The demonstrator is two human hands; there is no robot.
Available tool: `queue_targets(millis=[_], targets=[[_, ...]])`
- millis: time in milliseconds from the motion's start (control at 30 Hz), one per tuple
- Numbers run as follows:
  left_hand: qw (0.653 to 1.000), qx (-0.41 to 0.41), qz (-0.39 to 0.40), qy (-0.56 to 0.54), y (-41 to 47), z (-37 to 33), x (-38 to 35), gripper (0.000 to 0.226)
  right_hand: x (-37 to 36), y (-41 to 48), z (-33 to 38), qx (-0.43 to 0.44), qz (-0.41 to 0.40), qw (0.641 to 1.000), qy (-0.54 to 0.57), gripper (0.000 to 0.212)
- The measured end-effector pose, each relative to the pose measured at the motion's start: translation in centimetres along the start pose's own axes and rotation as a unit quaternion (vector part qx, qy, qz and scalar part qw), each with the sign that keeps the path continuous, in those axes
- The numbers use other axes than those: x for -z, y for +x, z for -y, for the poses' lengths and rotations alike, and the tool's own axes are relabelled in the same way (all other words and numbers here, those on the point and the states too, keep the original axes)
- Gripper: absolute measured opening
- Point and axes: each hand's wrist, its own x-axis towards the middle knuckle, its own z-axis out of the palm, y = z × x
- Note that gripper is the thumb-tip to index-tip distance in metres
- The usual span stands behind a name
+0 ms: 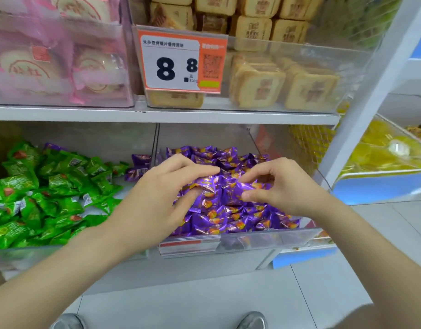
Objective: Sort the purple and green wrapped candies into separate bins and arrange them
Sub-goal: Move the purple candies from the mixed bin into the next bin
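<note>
Both hands were over the purple candies (228,217) in the right-hand bin (264,236). The left hand (162,193) lay on the heap with its fingers nearly straight, gripping nothing, while the right hand (283,186) curled its fingers and pinched one of them between thumb and forefinger. A few stray purple pieces (138,167) lay just across the divider (155,143) beside the green candies (50,186), leftward of the left hand, which looked the nearer to fetch them.

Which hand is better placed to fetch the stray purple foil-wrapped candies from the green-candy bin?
Left. The left hand lies beside the clear divider, nearest those stray purple foil-wrapped candies; the right hand sits farther right, pinching a purple wrapper.
</note>
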Motion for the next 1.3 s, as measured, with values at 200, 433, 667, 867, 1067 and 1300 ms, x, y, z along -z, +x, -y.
queue_targets(millis=[200,433,667,867,1067,1300], targets=[[1.000,0.016,0.000,0.014,0.0,0.0,-0.9,0.047,-0.6,0.1,-0.3,0.034,0.016,0.998,-0.056,0.038],[1.000,0.018,0.001,0.021,0.0,-0.2,-1.1,0.047,-1.5,0.6,-1.1,0.059,0.061,0.991,-0.104,0.018],[0.999,0.024,0.018,0.022,-0.1,-0.3,-1.1,0.047,-1.3,0.3,-1.1,0.074,0.096,0.978,-0.169,0.020],[0.999,0.024,0.030,0.019,-0.1,-0.3,-0.9,0.047,-1.2,0.6,-1.6,0.048,0.084,0.988,-0.117,0.016],[0.999,0.024,0.031,0.022,-0.1,-0.4,-0.8,0.048,-1.7,0.8,-1.2,0.071,0.075,0.985,-0.139,0.021],[1.000,0.028,0.011,-0.001,0.2,-1.1,-0.5,0.047,-1.6,0.6,-1.2,0.068,0.087,0.981,-0.159,0.034]])
